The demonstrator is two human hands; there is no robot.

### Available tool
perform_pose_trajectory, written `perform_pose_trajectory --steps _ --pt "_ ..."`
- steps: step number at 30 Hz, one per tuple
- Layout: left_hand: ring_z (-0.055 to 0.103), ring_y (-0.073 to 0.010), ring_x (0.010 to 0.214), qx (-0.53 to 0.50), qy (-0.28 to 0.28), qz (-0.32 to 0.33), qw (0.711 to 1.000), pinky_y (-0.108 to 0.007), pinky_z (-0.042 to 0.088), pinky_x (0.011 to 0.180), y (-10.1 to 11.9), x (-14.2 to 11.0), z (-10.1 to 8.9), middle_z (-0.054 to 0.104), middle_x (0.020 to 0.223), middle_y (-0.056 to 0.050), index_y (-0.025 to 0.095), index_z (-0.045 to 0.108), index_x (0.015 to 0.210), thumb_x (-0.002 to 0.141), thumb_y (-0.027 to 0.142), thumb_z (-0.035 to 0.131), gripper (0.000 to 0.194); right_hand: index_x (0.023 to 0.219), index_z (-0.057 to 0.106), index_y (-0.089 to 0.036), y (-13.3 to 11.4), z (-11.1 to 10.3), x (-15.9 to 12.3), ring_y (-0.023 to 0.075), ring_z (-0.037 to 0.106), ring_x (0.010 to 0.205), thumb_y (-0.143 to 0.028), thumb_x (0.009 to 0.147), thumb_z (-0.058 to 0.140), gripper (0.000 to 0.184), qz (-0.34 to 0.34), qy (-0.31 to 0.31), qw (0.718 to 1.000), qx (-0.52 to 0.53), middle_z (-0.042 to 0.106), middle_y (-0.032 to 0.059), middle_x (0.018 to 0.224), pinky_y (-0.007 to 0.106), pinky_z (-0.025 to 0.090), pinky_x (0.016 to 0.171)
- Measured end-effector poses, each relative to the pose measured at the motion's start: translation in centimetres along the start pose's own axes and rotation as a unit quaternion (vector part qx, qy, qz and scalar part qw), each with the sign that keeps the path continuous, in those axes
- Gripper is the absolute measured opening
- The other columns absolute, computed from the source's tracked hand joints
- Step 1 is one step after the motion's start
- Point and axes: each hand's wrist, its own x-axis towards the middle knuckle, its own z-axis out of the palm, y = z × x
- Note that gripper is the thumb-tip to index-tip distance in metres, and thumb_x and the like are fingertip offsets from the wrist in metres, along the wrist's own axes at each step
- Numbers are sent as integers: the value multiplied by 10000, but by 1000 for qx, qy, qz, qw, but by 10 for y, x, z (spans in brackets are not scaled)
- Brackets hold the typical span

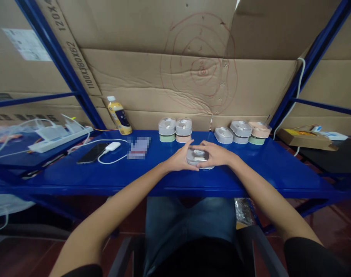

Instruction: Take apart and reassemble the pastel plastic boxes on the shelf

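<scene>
Near the front middle of the blue table, a small grey container with a clear lid sits between my two hands. My left hand wraps its left side, thumb and fingers against the edges. From the right, my right hand grips the same container, with fingers over its top and front. A pale rim shows under the container at the front; what it belongs to is partly hidden. Behind my hands stand two stacks of similar containers, one grey over green and one grey over pink.
More containers stand at the back right: a single grey one, a grey stack and a pink-over-green stack. Leftward are a yellow bottle, a phone, a white charger with cable and a power strip. Cardboard backs the table.
</scene>
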Motion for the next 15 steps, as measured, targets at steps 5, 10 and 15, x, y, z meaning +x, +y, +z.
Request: perform_pose_trajectory --steps 5,10,15 --pt "487 -498 1487 -1 1 0 1000 -679 417 1187 0 1 0 479 1608 -266 211 212 1689 539 606 1012 1456 1608 517 -356 -3 2 -1 307 670 1044 -667 800 822 918 18 -8 999 -32 639 98 1177 474 559 959" --pt "589 -450 1393 -12 6 2 1000 -645 456 1164 -5 1 -2 585 1507 -231 218 272 1644 598 574 995 1320 1631 474 -349 -3 1 -5 360 658 1209 -698 800 815 964 28 5 1000 -6 638 133 1382 515 551 1029" --pt "658 -359 1251 34 86 0 996 -558 541 1095 -19 3 -7 640 1351 -194 165 378 1527 764 464 893 968 1634 465 -303 16 -17 -24 409 613 1334 -626 647 944 1144 73 -33 997 11 633 135 1478 561 520 1111"
